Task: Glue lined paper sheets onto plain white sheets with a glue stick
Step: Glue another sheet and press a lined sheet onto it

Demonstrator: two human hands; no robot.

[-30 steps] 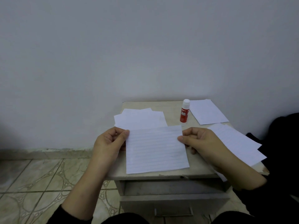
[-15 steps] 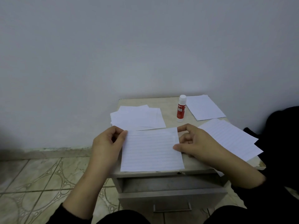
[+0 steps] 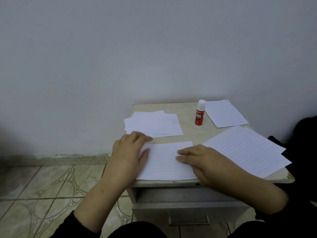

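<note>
A lined paper sheet (image 3: 164, 162) lies flat near the front edge of the small cabinet top (image 3: 185, 134). My left hand (image 3: 128, 152) presses its left side with flat fingers. My right hand (image 3: 204, 160) presses its right side, fingers straight and pointing left. A red glue stick (image 3: 199, 115) with a white cap stands upright at the back, untouched. A loose pile of plain white sheets (image 3: 154, 125) lies behind my left hand. More lined sheets (image 3: 247, 150) lie to the right.
Another white sheet (image 3: 224, 114) lies at the back right corner by the wall. The cabinet has a drawer with a handle (image 3: 188, 220) below the top. A tiled floor (image 3: 42, 189) is to the left. Dark fabric (image 3: 305, 134) sits at the right.
Both hands went from pinching the lined sheet's edges to lying flat on it. The sheet now rests on the cabinet top near its front edge.
</note>
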